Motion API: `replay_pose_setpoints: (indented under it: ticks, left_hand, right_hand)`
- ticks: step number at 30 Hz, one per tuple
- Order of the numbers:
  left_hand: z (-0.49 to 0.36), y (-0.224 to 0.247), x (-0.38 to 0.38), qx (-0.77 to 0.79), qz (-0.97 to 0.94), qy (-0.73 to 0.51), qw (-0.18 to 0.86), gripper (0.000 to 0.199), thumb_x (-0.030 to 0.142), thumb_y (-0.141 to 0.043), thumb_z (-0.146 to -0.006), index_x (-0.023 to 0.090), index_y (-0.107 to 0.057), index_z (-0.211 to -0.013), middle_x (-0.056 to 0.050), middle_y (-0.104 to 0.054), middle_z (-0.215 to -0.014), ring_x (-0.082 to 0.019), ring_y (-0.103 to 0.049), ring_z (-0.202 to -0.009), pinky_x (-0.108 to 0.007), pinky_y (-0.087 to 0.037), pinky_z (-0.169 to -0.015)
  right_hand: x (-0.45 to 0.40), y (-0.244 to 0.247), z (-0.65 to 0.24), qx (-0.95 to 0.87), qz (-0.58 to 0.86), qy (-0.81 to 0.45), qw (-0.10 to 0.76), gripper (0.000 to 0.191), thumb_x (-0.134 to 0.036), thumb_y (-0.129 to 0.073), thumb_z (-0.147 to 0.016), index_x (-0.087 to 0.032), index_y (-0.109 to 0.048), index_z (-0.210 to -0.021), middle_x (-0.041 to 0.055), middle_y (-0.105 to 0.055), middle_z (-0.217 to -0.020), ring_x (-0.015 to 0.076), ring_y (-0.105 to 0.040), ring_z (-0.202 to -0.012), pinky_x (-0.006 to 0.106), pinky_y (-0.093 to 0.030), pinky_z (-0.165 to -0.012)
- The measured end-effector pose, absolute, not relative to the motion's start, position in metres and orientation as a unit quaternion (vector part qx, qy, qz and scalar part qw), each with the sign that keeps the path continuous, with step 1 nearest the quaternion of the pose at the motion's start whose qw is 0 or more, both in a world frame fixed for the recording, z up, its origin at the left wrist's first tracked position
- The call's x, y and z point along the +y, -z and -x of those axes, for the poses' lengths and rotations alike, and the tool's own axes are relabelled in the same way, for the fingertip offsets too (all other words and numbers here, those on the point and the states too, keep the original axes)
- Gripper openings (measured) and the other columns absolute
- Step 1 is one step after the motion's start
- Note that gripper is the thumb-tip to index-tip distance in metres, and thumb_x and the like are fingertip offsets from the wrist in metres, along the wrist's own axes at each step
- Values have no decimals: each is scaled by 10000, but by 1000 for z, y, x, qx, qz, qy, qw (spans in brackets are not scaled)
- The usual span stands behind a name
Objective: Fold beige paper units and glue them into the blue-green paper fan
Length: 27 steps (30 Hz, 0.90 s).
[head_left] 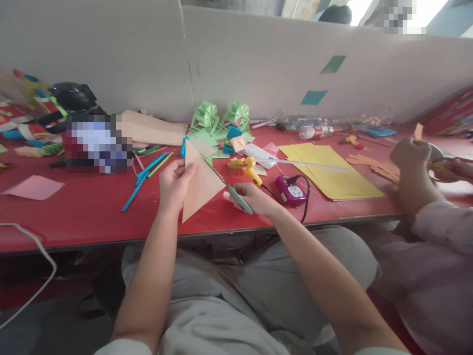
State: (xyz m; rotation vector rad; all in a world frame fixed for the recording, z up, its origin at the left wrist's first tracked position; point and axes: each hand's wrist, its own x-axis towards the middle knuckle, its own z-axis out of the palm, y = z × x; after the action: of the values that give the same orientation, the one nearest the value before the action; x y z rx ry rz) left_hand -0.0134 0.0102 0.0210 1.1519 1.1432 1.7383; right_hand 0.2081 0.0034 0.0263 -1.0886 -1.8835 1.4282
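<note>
Tan paper (200, 183), triangular in outline, was above the red table (92, 217), its left edge pinched between the thumb and fingers of the left hand (173, 186). The right hand (255, 198) curled round green-handled scissors (240, 199) (blades along the paper's slanting edge), near a yellow glue gun (252, 172).
</note>
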Motion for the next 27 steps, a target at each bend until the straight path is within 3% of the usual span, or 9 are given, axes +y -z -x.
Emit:
replay_pose_setpoints:
  ticks: [15,27]
  left_hand:
    - [17,-17,13,443,-454,-683,361,379,462,-838,-706,170,-722,-917,-56,-763,-785,-200,-716,-738,-274,-553,-664]
    - [16,-17,11,451,-458,-669,374,382,470,-839,-698,173,-708,-899,-55,-759,-768,-199,-710,-695,-274,-550,-622]
  right_hand:
    - [0,-28,-204,-698,433,-500,275,570,-678,-734,-736,-203,-437,-631,-58,-430,-538,73,-365,-492,237,-232,-450]
    - [-2,-31,-206,-666,419,-555,270,573,-674,-750,-711,-207,-427,-638,-61,-420,-543,69,-357,-486,234,-227,-444]
